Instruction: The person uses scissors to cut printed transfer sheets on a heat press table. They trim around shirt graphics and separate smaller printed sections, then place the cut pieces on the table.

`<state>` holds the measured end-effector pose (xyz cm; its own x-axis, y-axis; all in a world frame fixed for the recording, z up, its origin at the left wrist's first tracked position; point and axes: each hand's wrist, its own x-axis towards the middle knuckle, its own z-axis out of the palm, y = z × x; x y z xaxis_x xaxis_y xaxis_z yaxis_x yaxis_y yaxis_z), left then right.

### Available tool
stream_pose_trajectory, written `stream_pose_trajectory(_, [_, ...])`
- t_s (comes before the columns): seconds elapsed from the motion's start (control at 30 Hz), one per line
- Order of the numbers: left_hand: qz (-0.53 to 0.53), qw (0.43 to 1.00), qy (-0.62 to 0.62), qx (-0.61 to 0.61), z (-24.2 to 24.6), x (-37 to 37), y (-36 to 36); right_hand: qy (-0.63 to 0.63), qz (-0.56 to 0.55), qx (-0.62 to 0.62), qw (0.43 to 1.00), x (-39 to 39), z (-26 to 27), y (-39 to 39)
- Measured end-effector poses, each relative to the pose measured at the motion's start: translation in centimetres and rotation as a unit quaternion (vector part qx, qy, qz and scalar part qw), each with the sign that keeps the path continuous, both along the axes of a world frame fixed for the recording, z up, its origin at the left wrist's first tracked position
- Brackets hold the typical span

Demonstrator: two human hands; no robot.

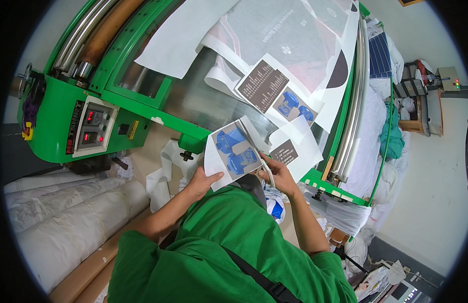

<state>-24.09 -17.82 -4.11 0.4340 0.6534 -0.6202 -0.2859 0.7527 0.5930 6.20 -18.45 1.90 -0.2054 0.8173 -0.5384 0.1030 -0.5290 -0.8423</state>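
Observation:
A white paper sheet printed with blue jerseys is pinched at its lower left corner by my left hand, thumb on top. My right hand grips scissors whose handle looks wrapped in pale cord. Their dark blades lie along the right side of the jersey picture. Right of the blades is another paper piece with a dark text block; whether it still joins the sheet I cannot tell. Just beyond lies a printed sheet with a dark table and more blue jerseys, resting on large translucent printed paper.
A green heat press machine with metal rollers spans the front; its control panel is lit. Wrapped rolls lie at left, with loose paper strips hanging nearby. White fabric is heaped beyond the right roller.

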Motion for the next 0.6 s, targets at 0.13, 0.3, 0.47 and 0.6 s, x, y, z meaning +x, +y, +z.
stream_pose_trajectory(0.13, [-0.003, 1.0, -0.008, -0.013, -0.3, -0.2, 0.0, -0.03, 0.012, 0.015, 0.999, 0.1, -0.6, 0.0])
stream_pose_trajectory(0.3, [0.004, 1.0, -0.016, -0.01, -0.2, -0.2, 0.0, -0.055, 0.013, 0.016, 0.998, 0.0, -0.6, 0.0])
stream_pose_trajectory(0.47, [0.007, 1.0, -0.016, 0.006, -0.4, -0.3, 0.1, -0.071, 0.008, 0.021, 0.997, 0.0, -0.7, 0.0])
stream_pose_trajectory(0.6, [-0.006, 1.0, -0.011, 0.011, -1.0, -0.8, -0.1, -0.07, -0.003, 0.02, 0.997, -0.2, -0.6, 0.1])
